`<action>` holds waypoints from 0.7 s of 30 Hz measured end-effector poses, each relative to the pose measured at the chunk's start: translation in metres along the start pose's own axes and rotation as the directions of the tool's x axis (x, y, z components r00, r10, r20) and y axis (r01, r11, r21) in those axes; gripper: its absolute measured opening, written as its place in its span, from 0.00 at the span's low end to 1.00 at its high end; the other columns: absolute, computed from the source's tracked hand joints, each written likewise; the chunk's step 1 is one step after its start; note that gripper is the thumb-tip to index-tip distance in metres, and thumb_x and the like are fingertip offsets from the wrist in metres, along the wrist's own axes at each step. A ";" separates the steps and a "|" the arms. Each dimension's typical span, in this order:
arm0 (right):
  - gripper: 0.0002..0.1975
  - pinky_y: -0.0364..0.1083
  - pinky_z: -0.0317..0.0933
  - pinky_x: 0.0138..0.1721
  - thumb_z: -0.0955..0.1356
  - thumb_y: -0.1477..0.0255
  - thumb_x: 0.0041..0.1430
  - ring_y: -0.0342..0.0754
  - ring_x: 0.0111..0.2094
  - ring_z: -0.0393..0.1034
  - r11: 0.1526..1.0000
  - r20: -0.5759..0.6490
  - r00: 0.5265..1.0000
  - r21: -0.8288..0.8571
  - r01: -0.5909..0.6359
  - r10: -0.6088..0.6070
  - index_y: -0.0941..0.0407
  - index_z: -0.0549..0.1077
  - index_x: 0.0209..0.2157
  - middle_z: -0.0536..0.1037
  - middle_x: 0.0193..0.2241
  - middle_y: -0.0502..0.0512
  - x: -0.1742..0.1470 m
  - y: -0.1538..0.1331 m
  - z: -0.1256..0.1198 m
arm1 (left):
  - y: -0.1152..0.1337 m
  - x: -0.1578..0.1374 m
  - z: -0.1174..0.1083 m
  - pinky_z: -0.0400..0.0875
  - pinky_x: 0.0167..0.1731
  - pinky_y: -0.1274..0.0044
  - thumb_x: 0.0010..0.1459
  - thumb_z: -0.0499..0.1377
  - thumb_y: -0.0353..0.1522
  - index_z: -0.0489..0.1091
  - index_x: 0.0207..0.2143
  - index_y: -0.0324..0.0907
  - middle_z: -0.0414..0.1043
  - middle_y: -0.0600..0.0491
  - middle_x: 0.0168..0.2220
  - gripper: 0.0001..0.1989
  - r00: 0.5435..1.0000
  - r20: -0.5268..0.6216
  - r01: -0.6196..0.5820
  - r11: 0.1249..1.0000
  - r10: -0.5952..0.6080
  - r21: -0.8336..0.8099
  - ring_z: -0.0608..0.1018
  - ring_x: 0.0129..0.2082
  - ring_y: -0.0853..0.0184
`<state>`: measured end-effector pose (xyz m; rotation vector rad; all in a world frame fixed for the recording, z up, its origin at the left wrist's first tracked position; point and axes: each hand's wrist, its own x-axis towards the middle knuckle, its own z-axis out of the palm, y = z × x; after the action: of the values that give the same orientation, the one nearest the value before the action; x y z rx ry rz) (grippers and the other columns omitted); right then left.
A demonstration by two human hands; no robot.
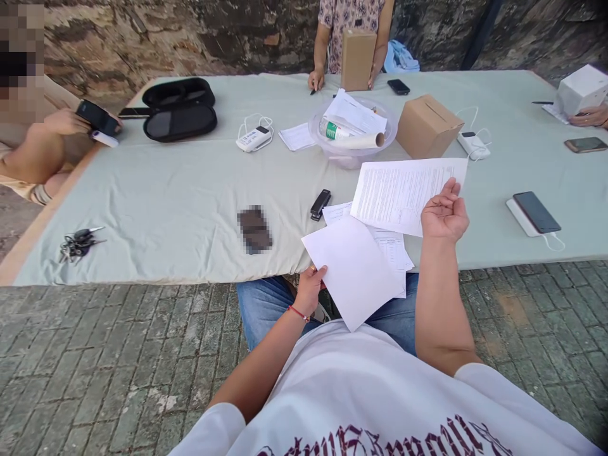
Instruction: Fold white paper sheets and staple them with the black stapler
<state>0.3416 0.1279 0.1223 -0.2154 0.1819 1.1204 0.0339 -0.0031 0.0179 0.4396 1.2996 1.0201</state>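
Observation:
My left hand (310, 290), with a red string bracelet at the wrist, pinches the left edge of a blank-looking white sheet (358, 272). That sheet tilts over the table's front edge and my lap. My right hand (445, 212) is turned palm up with its fingers curled at the right end of a printed sheet (396, 193); the exact grip is partly hidden. Under both sheets lie more papers (392, 250) with printed tables, partly covered. A black stapler (320, 204) rests just left of the papers.
A plastic basin (349, 159) holds papers, a bottle and a cardboard roll. Around it are a brown box (427, 126), a white device (255, 138), a phone (536, 212) on a white block, keys (80, 244) and a black case (180, 120). Other people sit at the table's far side and ends.

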 end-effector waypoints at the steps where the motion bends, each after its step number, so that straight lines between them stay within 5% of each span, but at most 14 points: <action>1: 0.18 0.41 0.70 0.18 0.56 0.72 0.68 0.39 0.21 0.70 1.000 -0.034 0.999 0.006 0.027 -0.027 0.48 0.69 0.54 0.77 0.49 0.53 0.007 0.000 -0.006 | 0.002 0.000 -0.002 0.72 0.29 0.76 0.42 0.70 0.41 0.76 0.41 0.36 0.80 0.47 0.36 0.24 1.000 -0.002 -0.005 1.000 0.005 0.003 0.78 0.30 0.66; 9: 0.18 0.38 0.66 0.15 0.51 0.68 0.71 0.37 0.20 0.68 0.989 -0.228 0.965 -0.096 0.112 -0.131 0.52 0.68 0.49 0.78 0.45 0.57 0.026 -0.011 -0.054 | 0.011 0.001 -0.013 0.73 0.36 0.72 0.40 0.70 0.40 0.76 0.38 0.37 0.80 0.48 0.35 0.23 0.998 -0.035 -0.050 0.998 0.048 -0.045 0.79 0.33 0.63; 14: 0.13 0.36 0.63 0.15 0.60 0.62 0.67 0.36 0.18 0.64 0.890 -0.206 0.973 -0.455 -0.004 -0.101 0.55 0.70 0.39 0.78 0.35 0.54 0.009 -0.009 -0.066 | 0.021 -0.001 -0.016 0.71 0.36 0.73 0.50 0.65 0.43 0.74 0.41 0.37 0.78 0.50 0.33 0.21 0.976 -0.049 -0.205 0.974 0.210 0.092 0.77 0.32 0.64; 16: 0.08 0.36 0.62 0.17 0.68 0.65 0.60 0.36 0.18 0.62 0.701 -0.114 0.992 -0.712 -0.044 -0.053 0.56 0.72 0.35 0.75 0.29 0.50 -0.001 0.003 -0.062 | 0.030 -0.008 -0.017 0.68 0.31 0.76 0.55 0.61 0.42 0.74 0.36 0.38 0.75 0.53 0.27 0.16 0.939 -0.027 -0.315 0.887 0.344 0.338 0.74 0.28 0.67; 18: 0.08 0.39 0.67 0.24 0.71 0.68 0.55 0.39 0.24 0.67 0.361 0.092 0.995 -0.930 0.072 0.037 0.55 0.75 0.37 0.75 0.29 0.50 -0.010 0.019 -0.051 | 0.040 -0.019 -0.019 0.62 0.27 0.78 0.59 0.58 0.40 0.71 0.28 0.40 0.68 0.57 0.21 0.13 0.866 0.039 -0.416 0.674 0.499 0.610 0.68 0.23 0.70; 19: 0.10 0.43 0.71 0.31 0.71 0.69 0.55 0.42 0.31 0.71 0.171 0.239 0.962 -0.961 0.215 0.130 0.53 0.76 0.40 0.77 0.34 0.52 -0.014 0.028 -0.042 | 0.045 -0.025 -0.020 0.59 0.25 0.78 0.60 0.57 0.38 0.68 0.25 0.41 0.63 0.58 0.18 0.14 0.818 0.095 -0.456 0.539 0.567 0.709 0.65 0.21 0.72; 21: 0.17 0.54 0.70 0.48 0.72 0.69 0.54 0.51 0.51 0.69 -0.141 0.468 0.784 -0.816 0.560 0.408 0.48 0.76 0.47 0.75 0.49 0.55 -0.019 0.046 -0.021 | 0.054 -0.037 -0.020 0.57 0.25 0.78 0.62 0.56 0.35 0.65 0.22 0.41 0.60 0.59 0.18 0.15 0.702 0.240 -0.528 0.264 0.671 0.807 0.63 0.20 0.73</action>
<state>0.2909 0.1251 0.1030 -1.2867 -1.5375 0.8449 -0.0023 -0.0098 0.0756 1.7975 1.7843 0.9645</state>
